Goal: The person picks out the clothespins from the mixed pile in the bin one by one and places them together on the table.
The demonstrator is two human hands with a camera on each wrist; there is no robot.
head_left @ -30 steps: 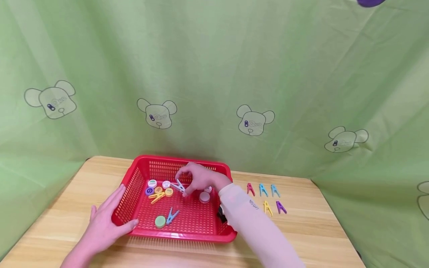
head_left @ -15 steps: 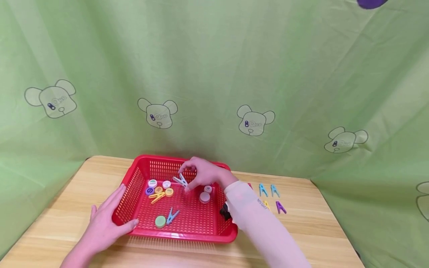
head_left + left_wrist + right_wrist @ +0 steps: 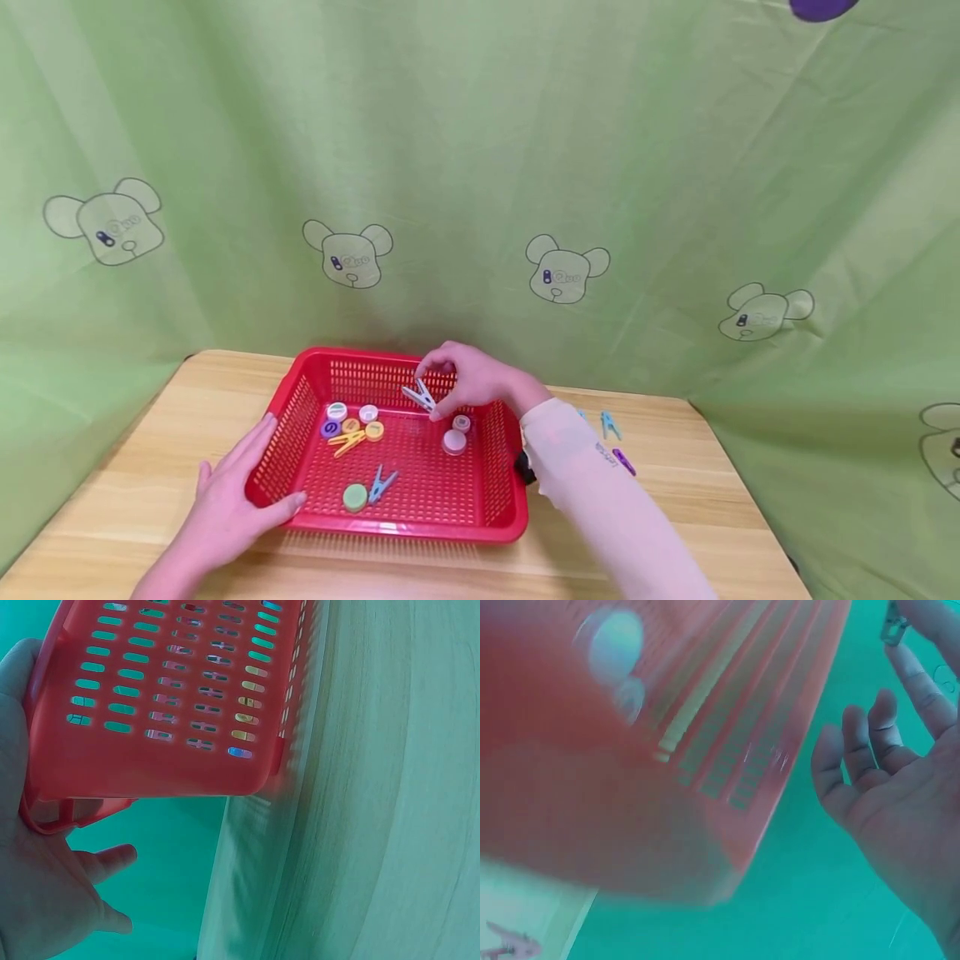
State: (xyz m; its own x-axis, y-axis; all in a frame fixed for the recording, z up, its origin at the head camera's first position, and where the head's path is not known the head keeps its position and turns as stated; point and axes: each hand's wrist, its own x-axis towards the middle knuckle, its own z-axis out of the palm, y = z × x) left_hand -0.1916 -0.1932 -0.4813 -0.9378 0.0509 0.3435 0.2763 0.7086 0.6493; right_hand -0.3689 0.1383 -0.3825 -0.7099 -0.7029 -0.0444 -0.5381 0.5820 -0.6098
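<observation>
A red perforated plastic basket stands on the wooden table. My left hand rests against its near left corner, fingers spread along the left side and thumb on the front rim. Over the back of the basket, my right hand pinches a pale blue clothespin between thumb and fingers. Its other fingers are loosely bent in the right wrist view. In the basket lie a yellow clothespin, a blue clothespin, a green bottle cap, a white cap and several more small caps.
Right of the basket, a light blue clothespin and a purple clothespin lie on the table; the right sleeve covers other pins there. A green curtain with mouse drawings hangs behind and at both sides.
My right hand has risen and moved right with the pale blue clothespin, away from the basket floor. The right sleeve now covers more of the table's clothespins. My left hand stays at the corner.
</observation>
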